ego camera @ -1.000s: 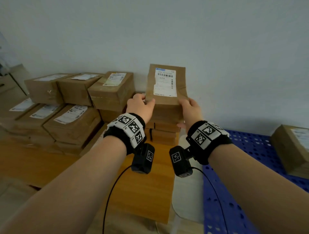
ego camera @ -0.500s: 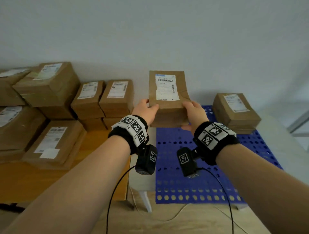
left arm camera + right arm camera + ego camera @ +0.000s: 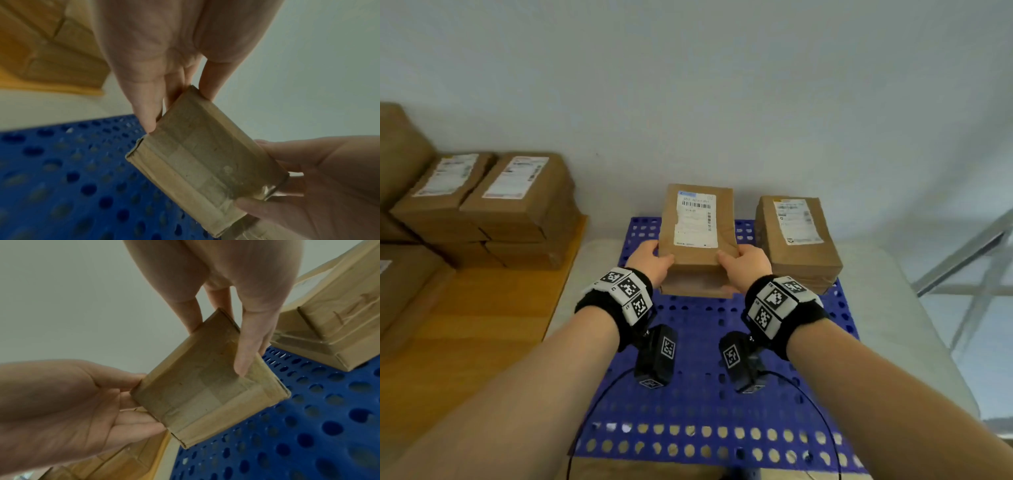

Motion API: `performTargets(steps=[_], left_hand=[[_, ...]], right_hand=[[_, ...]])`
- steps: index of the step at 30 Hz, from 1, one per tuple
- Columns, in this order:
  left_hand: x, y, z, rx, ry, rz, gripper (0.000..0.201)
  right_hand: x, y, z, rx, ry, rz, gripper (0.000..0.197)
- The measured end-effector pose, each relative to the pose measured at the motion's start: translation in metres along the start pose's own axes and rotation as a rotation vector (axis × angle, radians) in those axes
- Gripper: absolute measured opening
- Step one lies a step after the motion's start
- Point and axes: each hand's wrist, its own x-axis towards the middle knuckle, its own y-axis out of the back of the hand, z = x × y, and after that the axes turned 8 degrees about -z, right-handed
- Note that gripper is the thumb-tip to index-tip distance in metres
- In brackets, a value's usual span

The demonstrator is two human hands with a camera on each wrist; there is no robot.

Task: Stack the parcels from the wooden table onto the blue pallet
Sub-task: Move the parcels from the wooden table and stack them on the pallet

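A brown cardboard parcel (image 3: 697, 236) with a white label is held above the back of the blue perforated pallet (image 3: 698, 404). My left hand (image 3: 650, 263) grips its near left corner and my right hand (image 3: 744, 262) grips its near right corner. In the left wrist view the parcel (image 3: 203, 160) hangs clear above the pallet (image 3: 61, 186), thumb on top and fingers (image 3: 144, 112) underneath. The right wrist view shows the parcel's end (image 3: 205, 384) pinched by my right fingers (image 3: 246, 352), with the left hand (image 3: 68, 402) opposite.
Another parcel stack (image 3: 796, 240) stands on the pallet's back right corner, just right of the held one. The wooden table (image 3: 482, 325) at the left carries several stacked parcels (image 3: 510, 202). A white wall runs behind. Cables hang from the wrist cameras.
Both hands have carried the parcel rightward from the table's stacks to over the back of the pallet, beside the parcels standing there, and lower. The view has swung right with them.
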Motion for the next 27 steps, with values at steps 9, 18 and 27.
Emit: performTargets(steps=[9, 18, 27], left_hand=[[0.023, -0.038, -0.006, 0.123, 0.125, 0.051, 0.038], [0.047, -0.063, 0.010, 0.377, 0.060, 0.049, 0.056], [0.047, -0.086, 0.017, 0.883, 0.045, -0.140, 0.087]], right_hand=[[0.030, 0.027, 0.020, -0.539, 0.105, -0.111, 0.023], [0.055, 0.077, 0.041, -0.694, 0.202, 0.138, 0.033], [0.057, 0.075, 0.066, -0.826, 0.057, 0.043, 0.054]])
